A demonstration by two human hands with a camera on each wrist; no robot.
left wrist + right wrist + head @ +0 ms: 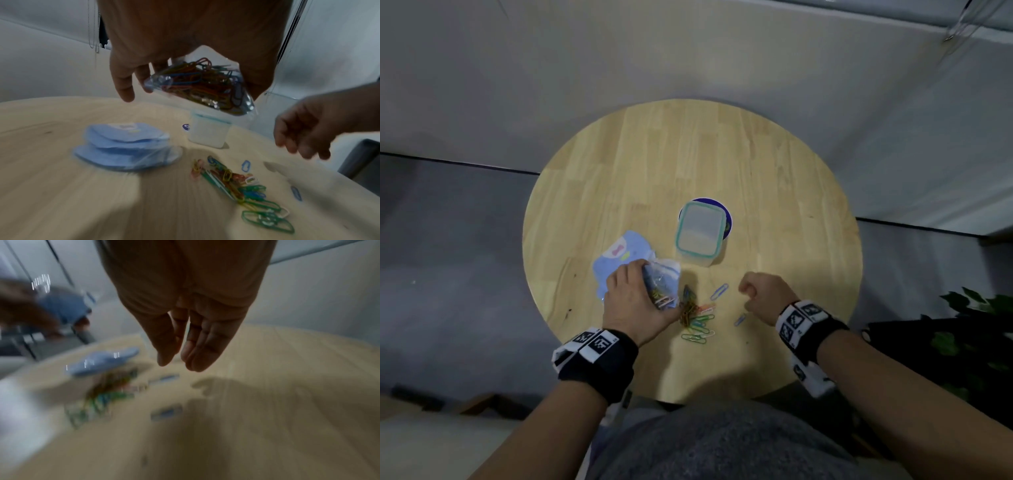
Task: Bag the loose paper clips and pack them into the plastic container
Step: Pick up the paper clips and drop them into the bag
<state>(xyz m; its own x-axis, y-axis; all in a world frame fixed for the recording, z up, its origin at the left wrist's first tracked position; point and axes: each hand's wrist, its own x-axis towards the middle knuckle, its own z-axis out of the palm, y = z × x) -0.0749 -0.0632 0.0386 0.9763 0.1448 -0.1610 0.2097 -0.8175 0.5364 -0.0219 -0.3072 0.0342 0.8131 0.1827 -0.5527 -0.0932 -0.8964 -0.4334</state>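
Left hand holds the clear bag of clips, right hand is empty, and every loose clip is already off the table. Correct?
Not quite. The left hand does hold the clear plastic bag of coloured paper clips, and the right hand is empty, but a cluster of loose coloured paper clips still lies on the round wooden table. The head view and the left wrist view both show it.

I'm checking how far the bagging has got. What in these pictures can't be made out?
- Bag mouth: in the left wrist view the left hand covers the top of the clear bag of paper clips; sealed or not is unclear.
- Plastic container: its frosted lid hides the contents in the head view.
- Loose paper clips: the right wrist view is motion-blurred, so no count.
- Right hand: looks empty there; one small clip could hide.
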